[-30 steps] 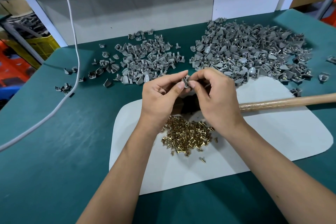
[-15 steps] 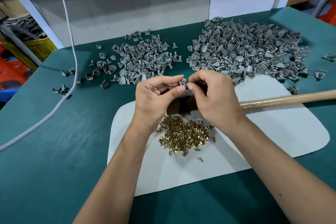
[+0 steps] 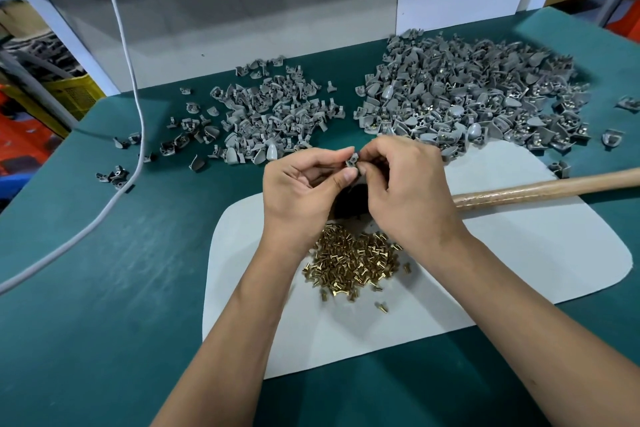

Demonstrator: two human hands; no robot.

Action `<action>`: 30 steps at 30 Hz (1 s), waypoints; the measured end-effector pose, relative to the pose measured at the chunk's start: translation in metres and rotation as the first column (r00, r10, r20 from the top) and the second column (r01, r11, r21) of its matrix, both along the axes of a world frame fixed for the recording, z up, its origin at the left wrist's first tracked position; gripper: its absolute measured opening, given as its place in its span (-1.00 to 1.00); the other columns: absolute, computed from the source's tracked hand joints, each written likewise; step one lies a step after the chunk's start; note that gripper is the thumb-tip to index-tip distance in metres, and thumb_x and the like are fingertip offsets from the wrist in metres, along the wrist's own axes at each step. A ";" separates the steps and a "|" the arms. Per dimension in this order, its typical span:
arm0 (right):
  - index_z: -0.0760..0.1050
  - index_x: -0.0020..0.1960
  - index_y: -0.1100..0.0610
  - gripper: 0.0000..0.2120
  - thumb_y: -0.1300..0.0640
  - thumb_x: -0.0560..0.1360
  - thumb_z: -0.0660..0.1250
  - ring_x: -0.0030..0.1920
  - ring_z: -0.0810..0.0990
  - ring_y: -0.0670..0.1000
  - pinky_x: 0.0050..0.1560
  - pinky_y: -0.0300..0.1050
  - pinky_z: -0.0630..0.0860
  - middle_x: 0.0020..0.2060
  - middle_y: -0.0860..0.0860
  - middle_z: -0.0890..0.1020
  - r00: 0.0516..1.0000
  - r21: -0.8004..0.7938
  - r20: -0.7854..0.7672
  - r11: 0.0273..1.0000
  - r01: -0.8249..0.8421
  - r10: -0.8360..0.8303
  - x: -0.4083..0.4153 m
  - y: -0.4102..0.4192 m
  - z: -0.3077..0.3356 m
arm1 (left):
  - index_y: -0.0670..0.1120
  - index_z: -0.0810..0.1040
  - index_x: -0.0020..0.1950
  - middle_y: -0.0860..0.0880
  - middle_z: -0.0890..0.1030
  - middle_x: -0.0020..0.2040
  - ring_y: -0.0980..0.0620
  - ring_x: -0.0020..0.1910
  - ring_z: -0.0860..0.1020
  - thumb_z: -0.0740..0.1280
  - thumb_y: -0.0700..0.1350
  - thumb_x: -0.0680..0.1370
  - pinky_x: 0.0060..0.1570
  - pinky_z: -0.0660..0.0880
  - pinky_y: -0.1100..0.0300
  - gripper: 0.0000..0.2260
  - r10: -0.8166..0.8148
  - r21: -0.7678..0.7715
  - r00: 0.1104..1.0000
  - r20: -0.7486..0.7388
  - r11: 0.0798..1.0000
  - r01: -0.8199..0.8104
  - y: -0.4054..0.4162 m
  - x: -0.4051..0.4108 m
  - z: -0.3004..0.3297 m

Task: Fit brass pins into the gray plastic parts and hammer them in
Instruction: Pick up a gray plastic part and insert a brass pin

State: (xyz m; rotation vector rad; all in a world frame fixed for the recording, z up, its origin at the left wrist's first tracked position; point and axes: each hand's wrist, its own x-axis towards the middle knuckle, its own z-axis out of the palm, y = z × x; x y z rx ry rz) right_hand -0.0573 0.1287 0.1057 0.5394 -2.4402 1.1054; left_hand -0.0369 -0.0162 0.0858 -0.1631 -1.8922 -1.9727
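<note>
**Both hands on one gray part, pin out of sight**

I see the left hand (image 3: 304, 184) and right hand (image 3: 408, 191) meeting fingertip to fingertip above the far edge of the mat (image 3: 519, 253). Between them sits one gray part (image 3: 352, 160); the left thumb and forefinger pinch it from the left, and the right hand's curled fingers close on it from the right. Only a small corner of the part shows. I cannot tell whether a pin is in it or in the right fingers: the knuckles cover that spot.

Below the hands, the pins (image 3: 353, 263) lie in a loose brass heap on the mat, a few strays just beside it. The wrists hide the heap's upper edges.

The hammer (image 3: 540, 189) lies across the mat on the right. I see only its wooden handle, which runs off the right edge; a dark shape under the hands is likely the head, but it is too covered to be sure.

On the table (image 3: 104, 288) beyond the mat are two piles of gray parts: the left pile (image 3: 270, 121), smaller and scattered, and the right pile (image 3: 467, 104), larger, with brass glints among its pieces. A cable (image 3: 136, 107) crosses the table's left side and leaves the frame at both ends.
</note>
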 end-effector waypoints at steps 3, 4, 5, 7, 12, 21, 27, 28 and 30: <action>0.66 -0.03 0.18 -0.94 0.26 0.54 0.40 -0.15 0.53 -0.08 -0.11 -0.45 0.36 -0.14 0.00 0.66 1.000 -0.032 0.008 0.999 -0.026 0.026 0.000 0.002 0.001 | -0.13 0.71 -0.01 -0.06 0.75 -0.11 0.01 -0.11 0.71 0.53 -0.43 0.42 0.06 0.65 0.12 -0.74 0.016 -0.008 1.000 0.000 1.000 -0.016 -0.002 0.001 -0.001; 0.66 -0.02 0.17 -0.93 0.27 0.55 0.40 -0.14 0.54 -0.09 -0.09 -0.48 0.36 -0.14 -0.01 0.65 0.999 -0.041 0.013 0.998 -0.048 0.049 -0.001 0.004 0.001 | -0.11 0.71 -0.01 -0.05 0.75 -0.12 0.01 -0.11 0.71 0.53 -0.41 0.42 0.06 0.65 0.12 -0.74 0.017 -0.014 1.000 0.000 1.000 -0.017 -0.003 0.001 -0.001; 0.66 -0.01 0.17 -0.91 0.27 0.56 0.38 -0.12 0.55 -0.08 -0.06 -0.49 0.36 -0.13 -0.02 0.65 0.997 -0.049 0.018 0.996 -0.077 0.078 -0.001 0.006 0.002 | -0.10 0.71 0.00 -0.04 0.75 -0.13 0.02 -0.11 0.70 0.54 -0.40 0.42 0.06 0.64 0.13 -0.74 0.019 -0.018 1.000 -0.001 1.000 -0.019 -0.004 0.002 -0.001; 0.67 0.02 0.18 -0.86 0.29 0.59 0.34 -0.08 0.58 -0.08 0.00 -0.42 0.41 -0.11 -0.03 0.67 0.990 -0.058 0.025 0.989 -0.138 0.140 -0.002 0.011 0.004 | -0.11 0.72 0.01 -0.04 0.75 -0.13 0.02 -0.11 0.70 0.55 -0.38 0.41 0.06 0.64 0.15 -0.75 0.024 -0.012 1.000 -0.002 1.000 -0.025 -0.006 0.002 -0.001; 0.68 0.06 0.17 -0.83 0.31 0.60 0.33 -0.03 0.61 -0.10 0.07 -0.24 0.52 -0.08 -0.05 0.67 0.978 -0.054 -0.017 0.977 -0.207 0.206 -0.004 0.018 0.007 | -0.11 0.73 0.02 -0.11 0.74 -0.10 -0.03 -0.09 0.70 0.57 -0.34 0.41 0.05 0.64 0.13 -0.76 -0.006 0.020 1.000 0.002 1.000 0.006 -0.011 0.002 -0.002; 0.67 -0.01 0.18 -0.95 0.24 0.55 0.44 -0.11 0.57 -0.12 0.01 -0.35 0.45 -0.12 -0.03 0.65 0.956 0.014 -0.203 0.977 -0.215 0.213 -0.009 0.022 0.004 | -0.16 0.71 0.13 -0.18 0.74 -0.04 -0.08 -0.07 0.72 0.49 -0.22 0.51 0.00 0.65 0.15 -0.80 -0.130 0.107 0.990 0.060 0.987 0.123 -0.012 0.003 0.001; 0.64 -0.04 0.19 -0.96 0.28 0.55 0.41 -0.12 0.57 -0.05 -0.03 -0.37 0.42 -0.14 -0.01 0.64 0.981 0.002 -0.126 0.989 -0.146 0.145 -0.008 0.018 0.002 | -0.17 0.68 0.18 -0.12 0.74 0.05 -0.14 0.06 0.71 0.53 -0.30 0.48 0.14 0.63 0.04 -0.72 -0.060 -0.084 0.998 -0.011 0.995 0.058 -0.009 0.004 0.004; 0.63 -0.04 0.19 -0.96 0.28 0.54 0.41 -0.13 0.56 -0.06 -0.04 -0.41 0.39 -0.15 -0.01 0.64 0.985 -0.004 -0.111 0.991 -0.130 0.129 -0.008 0.018 0.002 | -0.18 0.68 0.17 -0.11 0.74 0.03 -0.12 0.04 0.72 0.54 -0.33 0.46 0.12 0.63 0.10 -0.71 -0.047 -0.096 0.999 -0.013 0.994 0.045 -0.007 0.005 0.004; 0.64 -0.04 0.18 -0.96 0.27 0.54 0.41 -0.13 0.55 -0.06 -0.05 -0.43 0.37 -0.15 -0.02 0.64 0.989 -0.007 -0.098 0.993 -0.114 0.113 -0.008 0.017 0.002 | -0.20 0.70 0.12 -0.09 0.75 -0.02 -0.07 -0.02 0.73 0.55 -0.37 0.44 0.07 0.63 0.17 -0.72 0.028 -0.122 0.999 -0.018 0.992 -0.030 -0.003 0.004 0.002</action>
